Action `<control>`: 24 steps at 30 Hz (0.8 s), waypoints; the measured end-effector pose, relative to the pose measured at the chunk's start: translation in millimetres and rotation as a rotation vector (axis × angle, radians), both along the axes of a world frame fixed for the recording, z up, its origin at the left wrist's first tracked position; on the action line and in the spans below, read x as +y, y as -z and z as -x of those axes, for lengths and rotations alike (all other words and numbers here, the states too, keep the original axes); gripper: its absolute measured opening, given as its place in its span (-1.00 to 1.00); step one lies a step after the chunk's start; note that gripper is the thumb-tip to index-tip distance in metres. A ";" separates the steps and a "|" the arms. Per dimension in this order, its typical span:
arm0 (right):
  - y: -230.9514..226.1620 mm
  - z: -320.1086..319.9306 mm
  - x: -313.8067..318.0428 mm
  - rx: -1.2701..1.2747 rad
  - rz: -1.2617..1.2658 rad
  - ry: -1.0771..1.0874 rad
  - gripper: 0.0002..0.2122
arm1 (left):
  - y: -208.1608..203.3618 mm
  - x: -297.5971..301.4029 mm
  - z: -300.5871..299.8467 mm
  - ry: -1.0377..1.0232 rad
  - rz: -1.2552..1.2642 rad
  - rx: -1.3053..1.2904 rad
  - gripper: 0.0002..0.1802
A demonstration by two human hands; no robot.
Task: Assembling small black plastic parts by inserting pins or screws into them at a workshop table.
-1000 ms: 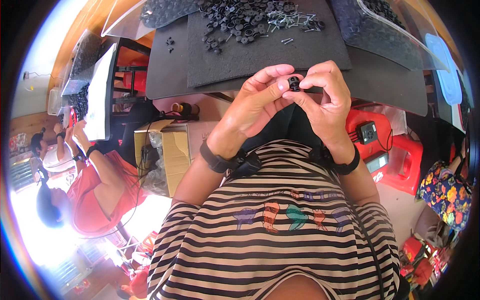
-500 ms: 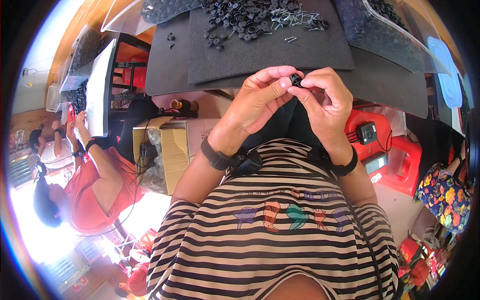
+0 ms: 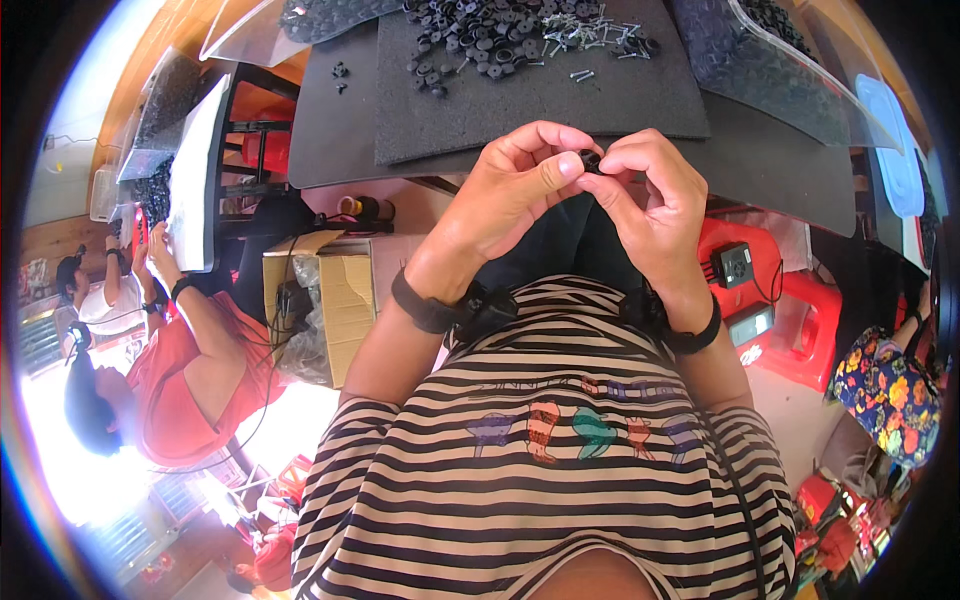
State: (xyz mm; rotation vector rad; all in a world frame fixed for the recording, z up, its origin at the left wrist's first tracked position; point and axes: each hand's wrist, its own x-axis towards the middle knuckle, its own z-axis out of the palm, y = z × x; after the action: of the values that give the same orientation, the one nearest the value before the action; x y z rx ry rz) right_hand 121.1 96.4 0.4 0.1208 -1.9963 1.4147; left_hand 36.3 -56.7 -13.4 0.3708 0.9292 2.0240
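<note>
A small round black plastic part point(image 3: 590, 160) is pinched between my two hands, just off the near edge of the table. My left hand point(image 3: 520, 190) grips it from the left with thumb and index finger. From the right, the thumb and fingertips of my right hand point(image 3: 655, 195) close on the same part. The fingers cover most of it. Beyond my hands, a pile of similar black plastic parts point(image 3: 470, 40) lies on a dark foam mat point(image 3: 540, 120). Beside that pile are loose silver screws point(image 3: 585, 35).
Clear bins of black parts stand at the back left point(image 3: 330, 15) and back right point(image 3: 760, 60). A few black bits point(image 3: 340, 75) lie left of the mat. Below are an open cardboard box point(image 3: 345, 300) and a red stool point(image 3: 810, 320). A person in orange point(image 3: 205, 385) works at left.
My left wrist and hand have shifted and turned slightly, and the black part has rotated a little between my fingertips. Both hands keep hold of it.
</note>
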 end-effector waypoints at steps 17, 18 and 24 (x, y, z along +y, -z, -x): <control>-4.5 -0.2 12.5 0.065 -0.098 -0.162 -0.82 | -3.6 -1.5 -1.7 0.000 -0.001 -0.031 -0.85; -4.0 -1.1 12.9 0.064 -0.099 -0.161 -0.82 | -4.0 -1.7 0.1 0.001 -0.001 -0.032 -0.85; -3.9 0.0 13.5 -0.104 0.342 -0.284 -0.84 | -3.4 1.0 3.7 -0.034 -0.011 0.276 -0.83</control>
State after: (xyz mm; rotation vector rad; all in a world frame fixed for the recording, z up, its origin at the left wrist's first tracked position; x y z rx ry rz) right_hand 121.1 109.8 4.3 0.1865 -1.8393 1.9594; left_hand 32.6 -55.7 -10.0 0.6572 1.0974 2.0421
